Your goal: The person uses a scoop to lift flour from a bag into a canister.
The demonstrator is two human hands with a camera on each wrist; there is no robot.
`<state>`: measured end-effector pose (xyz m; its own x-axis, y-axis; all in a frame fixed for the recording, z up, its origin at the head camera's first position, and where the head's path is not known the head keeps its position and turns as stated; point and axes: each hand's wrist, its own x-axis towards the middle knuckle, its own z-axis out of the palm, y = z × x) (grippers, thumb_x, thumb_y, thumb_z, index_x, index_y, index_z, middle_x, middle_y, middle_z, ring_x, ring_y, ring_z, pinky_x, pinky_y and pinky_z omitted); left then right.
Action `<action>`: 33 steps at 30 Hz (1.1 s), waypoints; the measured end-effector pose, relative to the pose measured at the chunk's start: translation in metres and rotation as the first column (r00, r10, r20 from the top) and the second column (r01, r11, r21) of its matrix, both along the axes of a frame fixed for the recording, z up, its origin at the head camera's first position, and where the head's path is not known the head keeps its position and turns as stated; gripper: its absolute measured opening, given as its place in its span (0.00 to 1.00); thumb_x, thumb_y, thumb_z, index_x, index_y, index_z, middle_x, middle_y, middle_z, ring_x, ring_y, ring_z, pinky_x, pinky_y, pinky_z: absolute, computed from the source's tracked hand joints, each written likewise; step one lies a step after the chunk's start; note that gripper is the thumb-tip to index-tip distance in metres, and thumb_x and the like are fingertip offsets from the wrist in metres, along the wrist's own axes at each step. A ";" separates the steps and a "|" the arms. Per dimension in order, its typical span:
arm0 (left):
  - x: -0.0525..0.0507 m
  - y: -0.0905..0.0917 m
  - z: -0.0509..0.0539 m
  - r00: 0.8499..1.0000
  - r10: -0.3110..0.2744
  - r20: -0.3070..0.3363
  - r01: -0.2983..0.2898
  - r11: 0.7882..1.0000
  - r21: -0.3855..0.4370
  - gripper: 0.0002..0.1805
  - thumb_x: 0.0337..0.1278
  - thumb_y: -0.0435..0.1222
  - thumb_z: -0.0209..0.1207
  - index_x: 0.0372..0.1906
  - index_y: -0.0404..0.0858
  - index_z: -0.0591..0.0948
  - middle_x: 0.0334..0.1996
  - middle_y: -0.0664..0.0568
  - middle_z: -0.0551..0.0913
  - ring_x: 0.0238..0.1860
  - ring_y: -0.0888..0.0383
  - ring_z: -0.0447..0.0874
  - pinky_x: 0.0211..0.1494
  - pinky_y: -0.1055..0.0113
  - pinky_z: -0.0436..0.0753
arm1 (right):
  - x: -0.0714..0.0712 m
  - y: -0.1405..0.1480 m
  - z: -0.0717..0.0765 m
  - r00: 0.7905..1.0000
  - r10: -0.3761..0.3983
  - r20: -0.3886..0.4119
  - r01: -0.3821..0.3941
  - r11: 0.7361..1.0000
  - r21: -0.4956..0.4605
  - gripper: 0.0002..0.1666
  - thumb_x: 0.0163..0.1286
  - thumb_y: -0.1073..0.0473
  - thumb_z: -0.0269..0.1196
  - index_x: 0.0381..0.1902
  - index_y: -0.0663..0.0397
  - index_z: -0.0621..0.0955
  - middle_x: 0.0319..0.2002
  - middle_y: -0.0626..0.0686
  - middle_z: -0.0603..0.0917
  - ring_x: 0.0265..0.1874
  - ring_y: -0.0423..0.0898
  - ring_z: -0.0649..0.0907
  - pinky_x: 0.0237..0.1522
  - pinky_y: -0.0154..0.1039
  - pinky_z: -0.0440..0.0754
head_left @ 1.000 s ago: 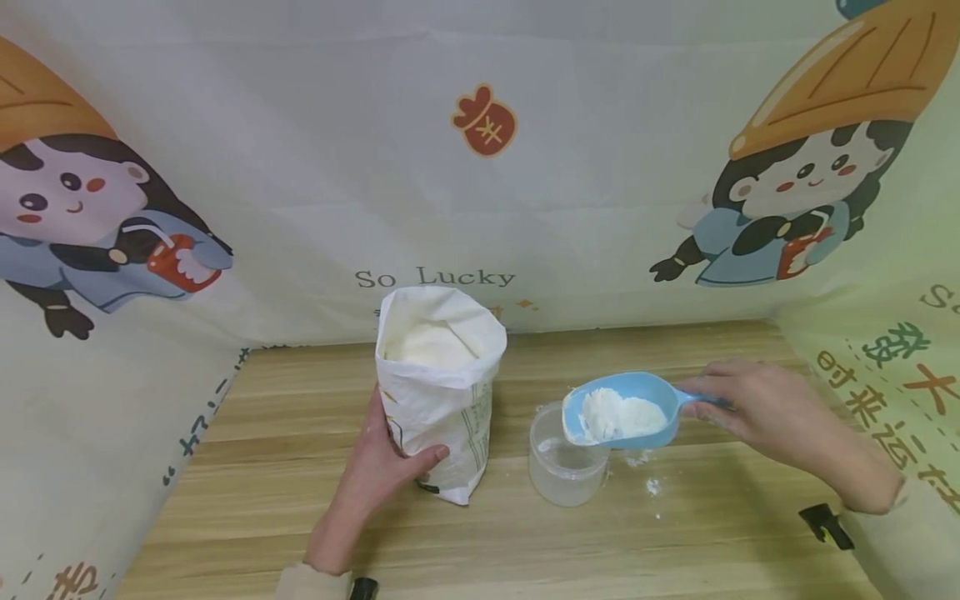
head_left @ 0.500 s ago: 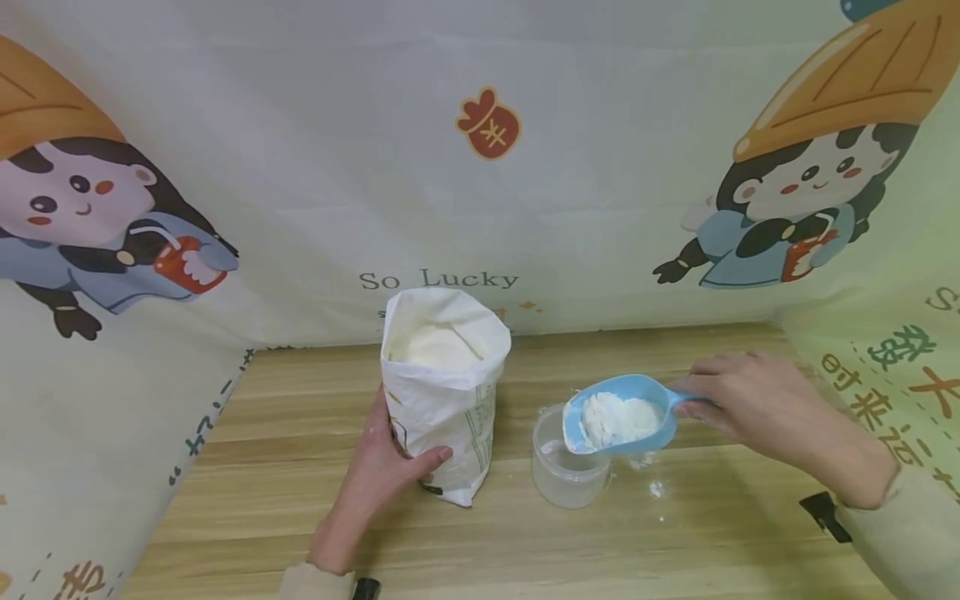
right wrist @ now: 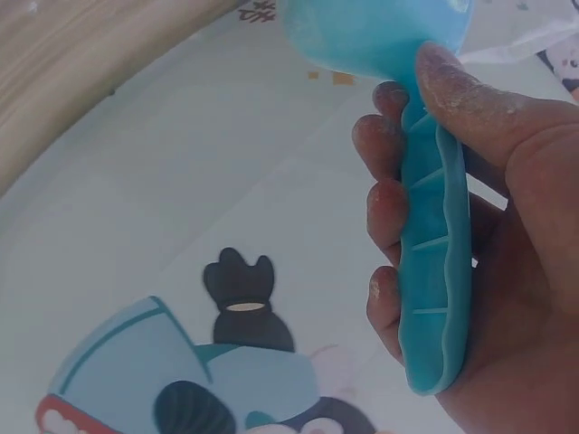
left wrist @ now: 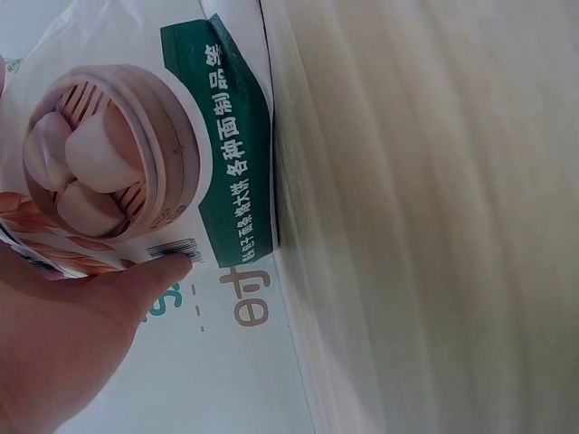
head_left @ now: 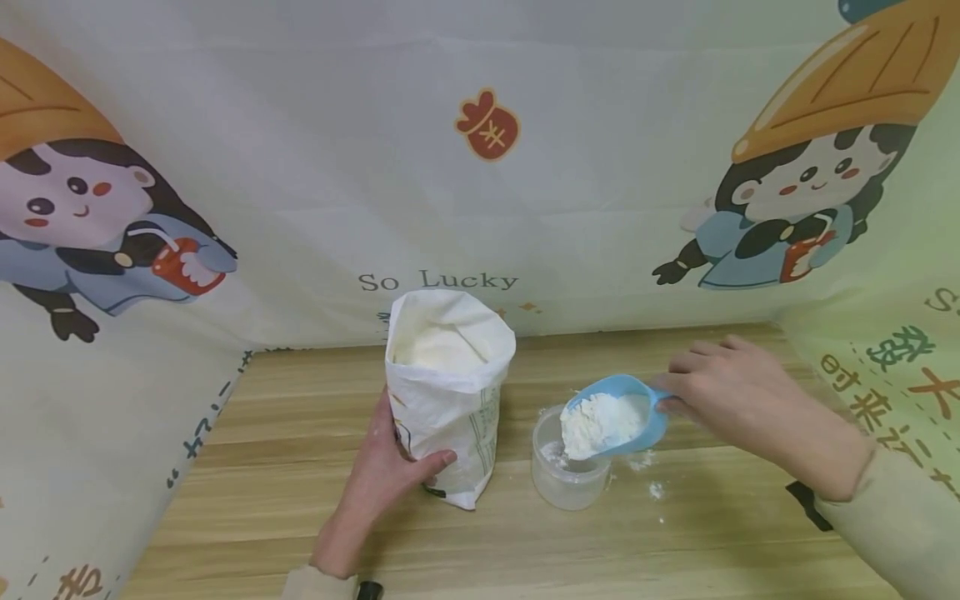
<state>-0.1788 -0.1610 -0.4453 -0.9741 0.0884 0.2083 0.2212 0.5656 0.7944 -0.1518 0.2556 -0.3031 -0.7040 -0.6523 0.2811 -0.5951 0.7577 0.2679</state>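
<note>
Scoop (head_left: 651, 432), blue, is being gripped by the right hand (head_left: 738, 396), whose fingers are curling round the ribbed handle while the thumb is pressing near its neck. Its bowl is carrying a heap of white powder (head_left: 600, 421) and hanging, lip leftward, over the mouth of a translucent round container (head_left: 570, 492), in which a little powder is lying. To the left, an open-topped white bag (head_left: 465, 425) is standing on the wooden table (head_left: 262, 467), more powder showing below its rim. The left hand (head_left: 386, 471) is holding this bag low down, thumb across one face, other fingers largely hidden. Beside the container, spilled powder (head_left: 656, 490) is dotting the table; behind, a printed cloth (head_left: 337, 125) is rising.
</note>
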 end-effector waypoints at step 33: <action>-0.001 -0.003 0.007 0.998 -0.048 -0.029 0.051 0.995 0.086 0.67 0.46 0.46 0.81 0.84 0.52 0.47 0.73 0.40 0.70 0.72 0.39 0.69 0.76 0.40 0.66 | 0.002 -0.054 0.026 0.986 0.091 -0.143 -0.042 0.948 0.315 0.16 0.46 0.63 0.83 0.24 0.49 0.83 0.24 0.47 0.77 0.24 0.46 0.71 0.27 0.39 0.72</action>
<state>-0.1803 -0.1640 -0.4386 -0.9630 0.1168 0.2429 0.2688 0.4831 0.8332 -0.1502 0.2020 -0.2775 -0.6201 -0.7684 0.1584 -0.5746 0.5822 0.5751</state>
